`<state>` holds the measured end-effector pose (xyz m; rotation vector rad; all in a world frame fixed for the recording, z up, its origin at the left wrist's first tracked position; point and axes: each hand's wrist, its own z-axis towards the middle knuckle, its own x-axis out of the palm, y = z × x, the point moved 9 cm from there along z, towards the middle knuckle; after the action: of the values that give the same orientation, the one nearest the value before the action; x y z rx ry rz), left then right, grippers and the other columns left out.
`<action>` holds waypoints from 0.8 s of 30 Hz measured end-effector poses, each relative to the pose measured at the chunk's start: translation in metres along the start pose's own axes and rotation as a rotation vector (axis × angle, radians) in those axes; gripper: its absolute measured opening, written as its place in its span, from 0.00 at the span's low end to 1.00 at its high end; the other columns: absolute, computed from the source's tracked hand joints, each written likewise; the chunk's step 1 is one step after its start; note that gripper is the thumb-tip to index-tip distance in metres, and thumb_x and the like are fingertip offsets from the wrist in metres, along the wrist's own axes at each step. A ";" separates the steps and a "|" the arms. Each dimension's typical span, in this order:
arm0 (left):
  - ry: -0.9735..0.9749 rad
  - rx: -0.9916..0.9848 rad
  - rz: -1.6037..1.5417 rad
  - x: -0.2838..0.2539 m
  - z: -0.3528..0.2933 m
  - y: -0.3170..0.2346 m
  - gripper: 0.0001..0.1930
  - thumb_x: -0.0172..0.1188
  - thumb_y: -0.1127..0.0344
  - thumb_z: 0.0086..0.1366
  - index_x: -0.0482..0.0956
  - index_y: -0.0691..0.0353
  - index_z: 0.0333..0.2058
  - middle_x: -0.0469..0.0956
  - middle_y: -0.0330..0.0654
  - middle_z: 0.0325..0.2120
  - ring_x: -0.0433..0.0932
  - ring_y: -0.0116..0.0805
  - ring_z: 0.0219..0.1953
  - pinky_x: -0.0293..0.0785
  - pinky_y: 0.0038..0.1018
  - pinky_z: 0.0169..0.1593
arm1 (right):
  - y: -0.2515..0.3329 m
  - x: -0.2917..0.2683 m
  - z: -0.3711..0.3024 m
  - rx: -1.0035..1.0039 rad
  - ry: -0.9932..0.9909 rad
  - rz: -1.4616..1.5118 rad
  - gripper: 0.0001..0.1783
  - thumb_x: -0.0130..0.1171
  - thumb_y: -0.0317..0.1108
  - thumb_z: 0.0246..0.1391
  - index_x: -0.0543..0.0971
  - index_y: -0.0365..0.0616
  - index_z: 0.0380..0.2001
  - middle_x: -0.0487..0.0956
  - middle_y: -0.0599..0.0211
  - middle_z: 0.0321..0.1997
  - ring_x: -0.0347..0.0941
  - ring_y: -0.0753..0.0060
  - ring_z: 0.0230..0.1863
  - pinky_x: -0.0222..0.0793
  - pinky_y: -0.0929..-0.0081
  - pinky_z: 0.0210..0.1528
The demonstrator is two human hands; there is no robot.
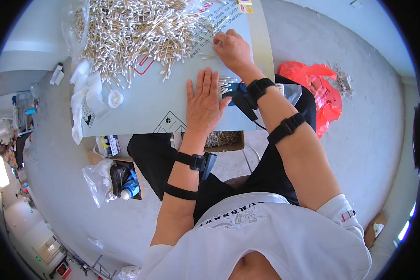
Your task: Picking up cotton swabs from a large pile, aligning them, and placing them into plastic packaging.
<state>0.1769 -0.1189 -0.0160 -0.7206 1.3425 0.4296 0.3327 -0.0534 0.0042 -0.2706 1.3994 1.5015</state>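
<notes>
Just left of the right hand, heaped cotton swabs.

A seated person is holding both arms out in front. The left hand is lying palm down, fingers pointing ahead, thumb standing apart. Farther forward, the right hand is showing its back, fingers curling inward, and the right forearm is slanting leftward.

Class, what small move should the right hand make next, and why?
Perhaps reach left into the swab pile: the right hand is curled just beside its edge, while the left hand lies flat on the tabletop.
</notes>
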 end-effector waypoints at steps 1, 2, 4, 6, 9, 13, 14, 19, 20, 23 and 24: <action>0.001 0.000 0.000 0.000 0.000 0.000 0.39 0.51 0.46 0.65 0.50 0.58 0.68 0.49 0.45 0.70 0.45 0.41 0.72 0.35 0.46 0.71 | 0.001 0.004 0.003 -0.024 0.044 -0.017 0.05 0.59 0.34 0.49 0.80 0.48 0.28 0.76 0.60 0.34 0.74 0.55 0.41 0.72 0.63 0.42; -0.008 0.006 -0.018 -0.001 0.000 -0.001 0.39 0.52 0.46 0.65 0.50 0.58 0.68 0.49 0.45 0.70 0.45 0.41 0.72 0.35 0.46 0.71 | 0.002 0.007 0.004 -0.047 0.088 -0.035 0.04 0.58 0.33 0.48 0.80 0.49 0.27 0.76 0.60 0.35 0.73 0.55 0.44 0.72 0.62 0.43; -0.017 0.010 -0.037 -0.002 0.000 -0.002 0.39 0.52 0.47 0.65 0.50 0.59 0.68 0.48 0.45 0.70 0.44 0.42 0.72 0.35 0.46 0.71 | -0.003 0.003 0.001 -0.061 0.125 -0.048 0.04 0.57 0.32 0.48 0.80 0.48 0.26 0.76 0.60 0.35 0.73 0.55 0.45 0.72 0.62 0.43; -0.034 -0.003 -0.043 -0.003 -0.001 -0.001 0.39 0.52 0.47 0.65 0.50 0.59 0.68 0.48 0.46 0.70 0.44 0.42 0.72 0.35 0.47 0.71 | -0.006 -0.002 -0.007 -0.076 0.163 -0.061 0.04 0.56 0.30 0.48 0.80 0.48 0.25 0.75 0.61 0.35 0.73 0.55 0.45 0.72 0.62 0.43; -0.086 0.003 -0.042 -0.008 -0.003 0.001 0.39 0.52 0.46 0.65 0.51 0.60 0.68 0.48 0.47 0.70 0.44 0.43 0.72 0.36 0.49 0.70 | 0.007 -0.009 -0.030 -0.188 0.210 -0.025 0.03 0.56 0.29 0.47 0.79 0.48 0.23 0.75 0.62 0.34 0.73 0.55 0.44 0.72 0.61 0.43; -0.079 0.036 -0.047 -0.007 -0.004 -0.002 0.39 0.52 0.45 0.64 0.53 0.61 0.67 0.48 0.48 0.70 0.44 0.43 0.72 0.35 0.50 0.70 | 0.019 -0.015 -0.061 -0.305 0.272 0.070 0.01 0.59 0.26 0.44 0.77 0.44 0.24 0.74 0.64 0.35 0.72 0.55 0.43 0.71 0.62 0.43; -0.049 0.061 -0.046 -0.006 -0.005 -0.004 0.39 0.53 0.45 0.64 0.53 0.61 0.67 0.48 0.48 0.70 0.44 0.44 0.72 0.36 0.50 0.70 | 0.014 -0.018 -0.066 -0.262 0.254 0.119 0.02 0.58 0.25 0.46 0.78 0.43 0.26 0.75 0.64 0.37 0.72 0.57 0.45 0.71 0.65 0.45; -0.014 0.105 -0.044 -0.006 -0.012 -0.015 0.41 0.55 0.44 0.62 0.54 0.62 0.67 0.50 0.50 0.69 0.45 0.44 0.72 0.36 0.50 0.70 | -0.013 -0.023 -0.098 0.138 0.029 0.645 0.10 0.52 0.24 0.57 0.79 0.37 0.40 0.76 0.61 0.50 0.72 0.67 0.53 0.69 0.73 0.54; -0.038 0.101 -0.080 -0.008 -0.011 -0.018 0.42 0.57 0.44 0.61 0.56 0.64 0.66 0.51 0.51 0.69 0.45 0.44 0.72 0.36 0.51 0.70 | -0.016 -0.024 -0.106 0.177 -0.052 0.738 0.12 0.50 0.25 0.60 0.77 0.35 0.45 0.74 0.59 0.54 0.70 0.69 0.56 0.66 0.75 0.57; -0.057 0.074 -0.076 -0.008 -0.007 -0.020 0.43 0.58 0.43 0.59 0.57 0.67 0.65 0.51 0.52 0.68 0.45 0.44 0.72 0.36 0.51 0.70 | -0.008 -0.024 -0.119 0.190 -0.105 0.828 0.17 0.46 0.30 0.66 0.73 0.33 0.53 0.69 0.58 0.62 0.66 0.70 0.61 0.60 0.75 0.64; -0.052 0.052 -0.037 -0.007 -0.005 -0.018 0.44 0.58 0.43 0.59 0.56 0.68 0.65 0.51 0.52 0.68 0.45 0.45 0.72 0.36 0.51 0.70 | -0.006 -0.022 -0.120 0.229 -0.128 0.905 0.16 0.47 0.30 0.65 0.73 0.33 0.52 0.70 0.57 0.61 0.65 0.66 0.62 0.58 0.73 0.65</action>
<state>0.1839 -0.1341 -0.0058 -0.6863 1.2850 0.3804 0.2925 -0.1666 -0.0194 0.6820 1.6619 1.9827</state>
